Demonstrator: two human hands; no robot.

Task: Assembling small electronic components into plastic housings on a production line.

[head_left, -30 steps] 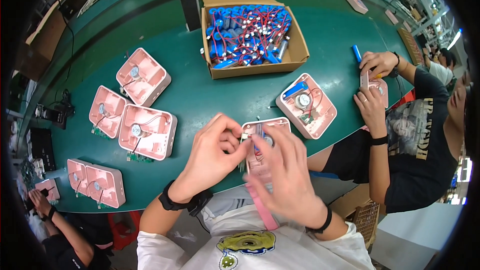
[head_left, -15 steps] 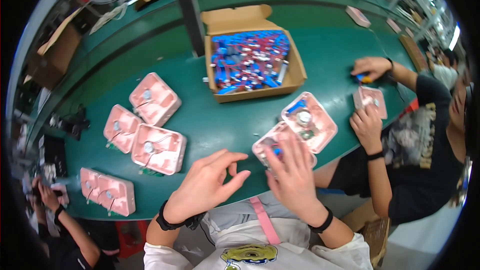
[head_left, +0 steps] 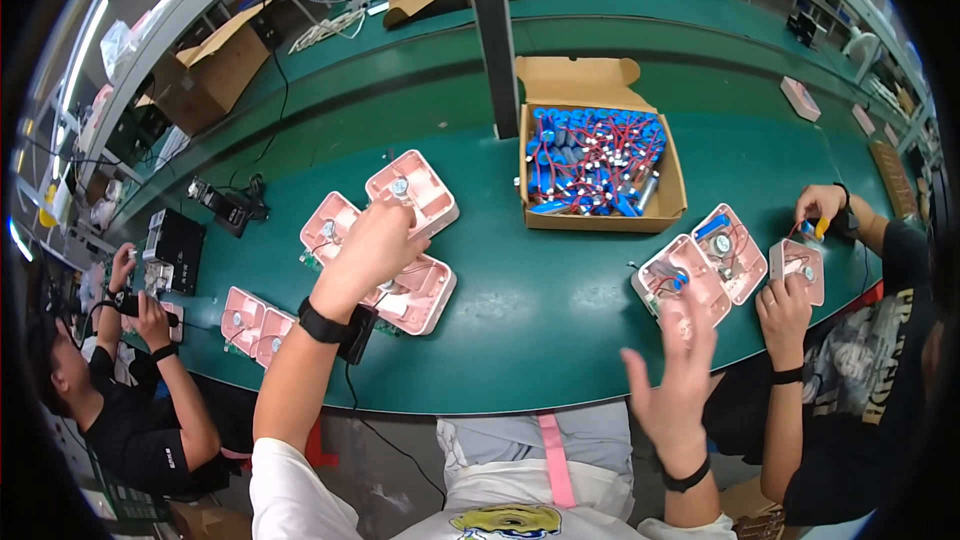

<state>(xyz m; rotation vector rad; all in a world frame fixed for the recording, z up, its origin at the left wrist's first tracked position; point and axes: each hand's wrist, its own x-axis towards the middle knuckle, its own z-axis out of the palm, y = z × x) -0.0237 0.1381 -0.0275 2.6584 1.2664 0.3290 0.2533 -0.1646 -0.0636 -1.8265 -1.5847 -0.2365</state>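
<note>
My left hand reaches over a cluster of three open pink plastic cases. Its fingers bend down and close at the near wall of the upper pink case; the fingertips are partly hidden. Under and beside this hand lie the lower case and the left case, each with a round metal part and wires. My right hand is open, fingers spread and slightly blurred, holding nothing. Just beyond it lies a pink case with a blue part and wires, touching another case with a blue cylindrical cell.
An open cardboard box of blue cells with red wires stands at the middle back, near a metal post. More pink cases lie at left. A co-worker's hand holds a case at right; another person works at left.
My left hand has moved left and away from me to the three cases. My right hand has drawn back from the right-hand cases. The view has turned left.
</note>
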